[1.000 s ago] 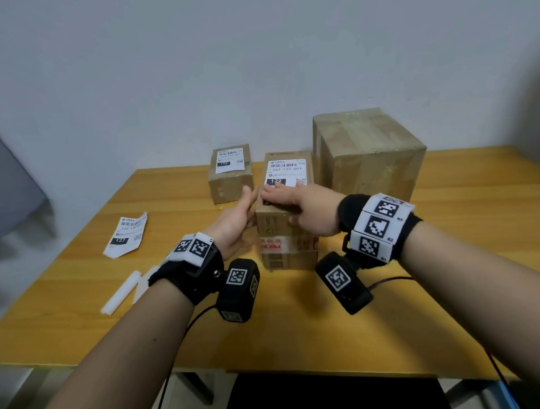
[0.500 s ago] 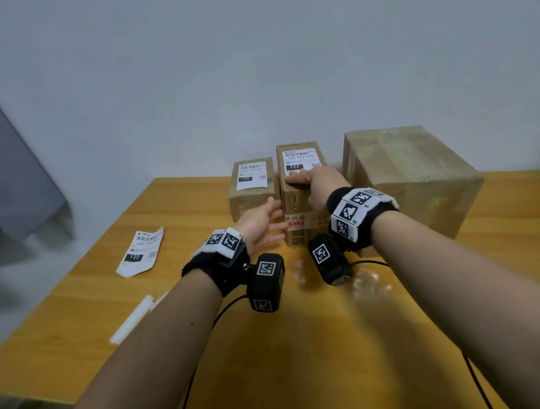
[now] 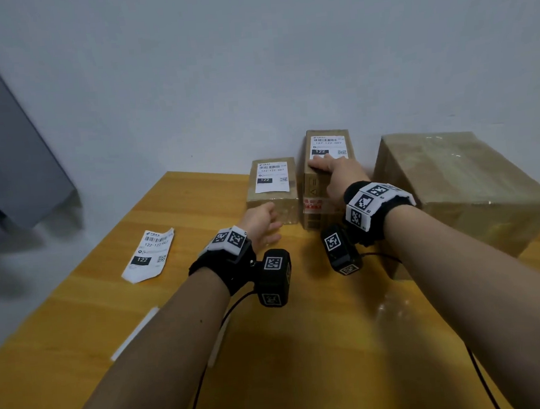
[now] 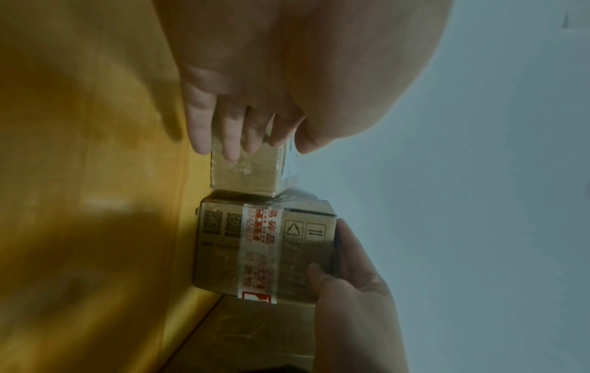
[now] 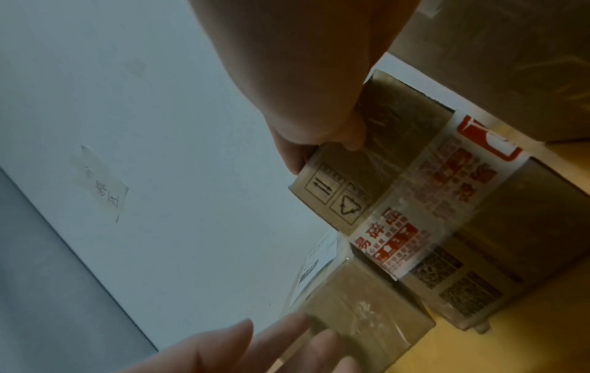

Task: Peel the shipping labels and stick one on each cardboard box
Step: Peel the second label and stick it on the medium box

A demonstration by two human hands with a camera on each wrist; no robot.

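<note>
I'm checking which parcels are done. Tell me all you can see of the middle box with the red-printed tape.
The middle box is a tall, narrow brown cardboard carton standing upright on the wooden table, between the small box and the large box. A white shipping label covers its top. Clear tape with red printing bands its front, beside recycling and arrow symbols. The right hand grips its top front edge.

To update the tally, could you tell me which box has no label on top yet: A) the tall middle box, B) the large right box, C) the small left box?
B: the large right box shows only bare taped cardboard on top, while the other two carry white labels.
</note>
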